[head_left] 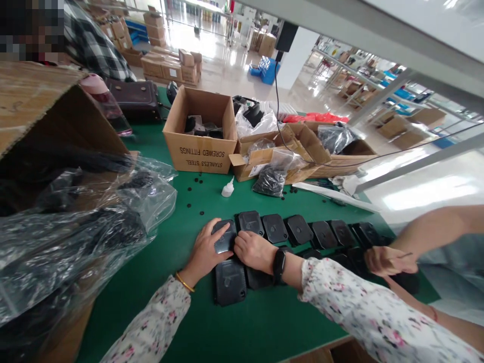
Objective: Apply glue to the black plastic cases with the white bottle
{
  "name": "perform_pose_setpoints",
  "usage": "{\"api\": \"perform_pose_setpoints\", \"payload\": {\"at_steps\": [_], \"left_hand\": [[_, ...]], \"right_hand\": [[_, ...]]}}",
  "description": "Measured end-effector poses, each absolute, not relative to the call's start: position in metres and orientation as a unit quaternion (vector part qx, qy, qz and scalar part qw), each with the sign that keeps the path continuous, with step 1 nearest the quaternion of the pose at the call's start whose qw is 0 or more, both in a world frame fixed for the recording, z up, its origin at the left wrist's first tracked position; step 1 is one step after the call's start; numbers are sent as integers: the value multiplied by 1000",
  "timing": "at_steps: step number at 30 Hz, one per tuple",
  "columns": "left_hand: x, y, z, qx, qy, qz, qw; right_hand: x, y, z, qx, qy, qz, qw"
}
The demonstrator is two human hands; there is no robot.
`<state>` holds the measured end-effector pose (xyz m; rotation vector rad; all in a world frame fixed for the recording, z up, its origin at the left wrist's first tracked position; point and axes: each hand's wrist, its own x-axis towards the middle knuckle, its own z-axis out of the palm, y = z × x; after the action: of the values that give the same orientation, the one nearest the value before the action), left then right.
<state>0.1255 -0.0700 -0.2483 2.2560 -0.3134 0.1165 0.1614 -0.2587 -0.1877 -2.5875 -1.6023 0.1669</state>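
Observation:
My left hand [206,254] grips a square black plastic cover [224,243], with the thumb along its near edge and the fingers over its far side. At the cover's right edge, the fingers of my right hand [254,250] are pinched together; whatever they may hold is hidden. Just right of the held piece lies another black cover [250,222], first in a row with several alike. Closer to me, a ribbed black cover [230,283] rests on the green table, and one more beside it is partly hidden under my right wrist.
Beyond my hands stand a small white dropper bottle [227,188] and a cardboard box [200,151]. Small black discs [189,205] are scattered about. Bagged black parts [124,217] spill at left. A co-worker's hand [391,260] works at the right end of the row.

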Motion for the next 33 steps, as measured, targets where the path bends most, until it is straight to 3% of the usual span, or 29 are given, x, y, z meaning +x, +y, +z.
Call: {"api": "perform_pose_setpoints", "payload": {"at_steps": [5,10,14,22,27,32,33], "left_hand": [[124,-70,-247,899,-126,52,417],[124,-70,-245,897,-123,57,420],[122,-71,-248,900,-122,71,412],[125,-69,-260,898,-147,69,408],[86,-62,-227,921,-125,123,349],[16,-76,-214,917,-256,115,285],[9,-81,-216,918,-266,108,274]], "right_hand": [[144,-262,-194,-899,-430,68,51],[142,-252,-168,-924,-363,100,71],[183,-203,-153,-942,-302,111,100],[250,-106,-183,-934,-264,203,126],[221,-160,-148,-936,-221,164,221],[113,-252,-136,-939,-134,147,280],[92,-264,-143,-927,-125,132,327]]}}
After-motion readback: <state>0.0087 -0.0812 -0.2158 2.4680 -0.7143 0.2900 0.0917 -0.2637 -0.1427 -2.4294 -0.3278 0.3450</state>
